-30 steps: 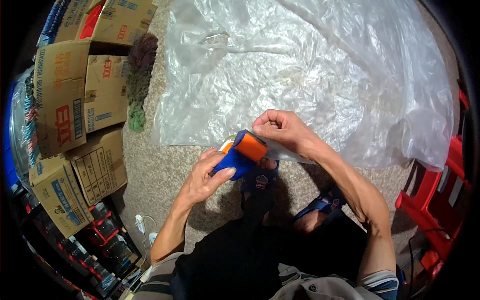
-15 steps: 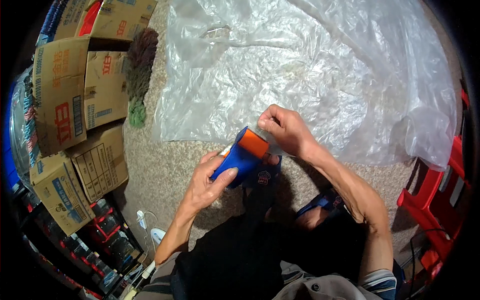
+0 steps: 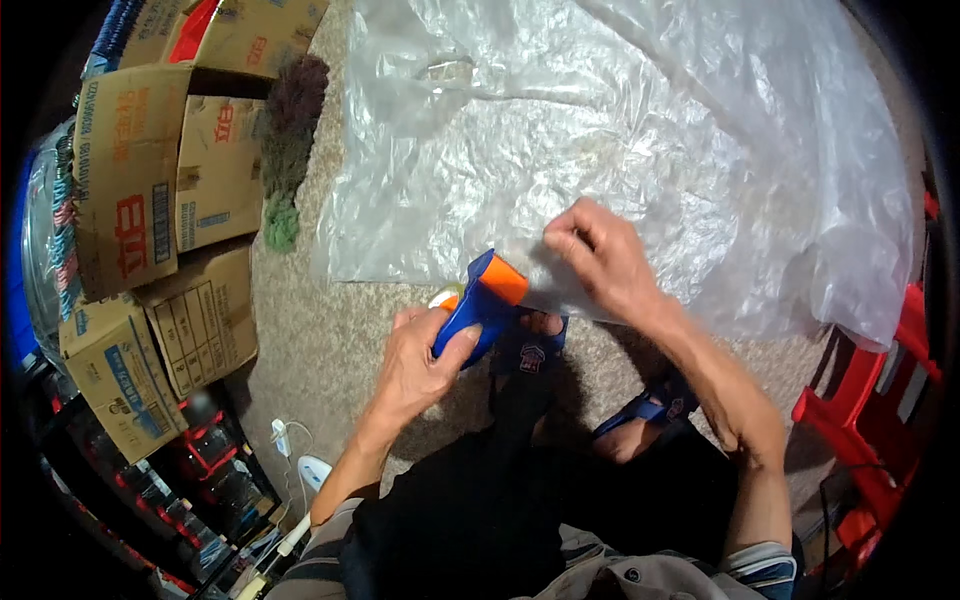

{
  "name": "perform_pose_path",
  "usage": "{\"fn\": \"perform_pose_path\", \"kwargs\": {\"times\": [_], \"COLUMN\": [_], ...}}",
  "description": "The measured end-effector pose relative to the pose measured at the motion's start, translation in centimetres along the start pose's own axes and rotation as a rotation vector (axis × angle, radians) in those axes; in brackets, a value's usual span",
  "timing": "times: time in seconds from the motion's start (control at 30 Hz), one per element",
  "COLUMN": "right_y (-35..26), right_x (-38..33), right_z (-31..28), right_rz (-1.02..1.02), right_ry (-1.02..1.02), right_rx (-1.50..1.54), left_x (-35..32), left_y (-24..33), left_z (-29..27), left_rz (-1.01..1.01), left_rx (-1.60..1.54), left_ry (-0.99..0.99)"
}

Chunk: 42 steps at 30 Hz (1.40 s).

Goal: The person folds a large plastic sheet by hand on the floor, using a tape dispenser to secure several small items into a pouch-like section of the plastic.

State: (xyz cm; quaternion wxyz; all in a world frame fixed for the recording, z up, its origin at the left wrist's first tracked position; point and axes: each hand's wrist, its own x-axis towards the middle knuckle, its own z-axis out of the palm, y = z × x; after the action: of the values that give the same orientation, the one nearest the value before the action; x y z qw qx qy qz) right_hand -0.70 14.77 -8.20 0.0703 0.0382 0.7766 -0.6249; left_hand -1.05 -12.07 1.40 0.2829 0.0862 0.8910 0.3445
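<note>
My left hand [image 3: 415,352] is wrapped round a blue and orange hand-held tape dispenser [image 3: 470,325], thumb across its blue side. The dispenser's orange end [image 3: 503,280] points up and to the right. Behind my left fingers a small part of a round, pale piece [image 3: 444,298] shows. My right hand [image 3: 600,255] is apart from the dispenser, up and to its right, with thumb and forefinger pinched and the other fingers curled. Whatever sits in that pinch is too small or too clear to make out.
A large clear plastic sheet [image 3: 600,130] covers the floor ahead. Cardboard boxes [image 3: 125,190] are stacked at the left, beside a fluffy duster [image 3: 290,130]. A red plastic stool [image 3: 860,400] stands at the right. My sandalled feet [image 3: 640,415] are below my hands.
My right hand has moved a little to the right, away from the dispenser. My left hand keeps its hold, and the dispenser has shifted and turned slightly.
</note>
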Motion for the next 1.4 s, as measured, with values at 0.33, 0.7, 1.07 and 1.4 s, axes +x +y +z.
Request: {"fn": "perform_pose_path", "kwargs": {"times": [0.33, 0.7, 1.07, 1.4], "right_y": [-4.5, 4.3, 4.6, 5.4], "right_x": [0.2, 2.1, 5.2, 5.6], "right_z": [0.8, -2.3, -3.8, -6.6], "right_rz": [-0.645, 0.336, 0.41, 0.471], "right_ry": [0.172, 0.243, 0.398, 0.476], "right_rx": [-0.132, 0.339, 0.403, 0.602], "left_x": [-6.6, -15.3, 8.1, 25.4], "left_y": [-5.6, -19.3, -6.0, -4.3], "left_z": [1.4, 6.5, 3.2, 4.7], "left_rz": [-0.511, -0.239, 0.282, 0.747], "left_rx": [-0.312, 0.331, -0.012, 0.462], "left_ry": [0.348, -0.009, 0.123, 0.198]}}
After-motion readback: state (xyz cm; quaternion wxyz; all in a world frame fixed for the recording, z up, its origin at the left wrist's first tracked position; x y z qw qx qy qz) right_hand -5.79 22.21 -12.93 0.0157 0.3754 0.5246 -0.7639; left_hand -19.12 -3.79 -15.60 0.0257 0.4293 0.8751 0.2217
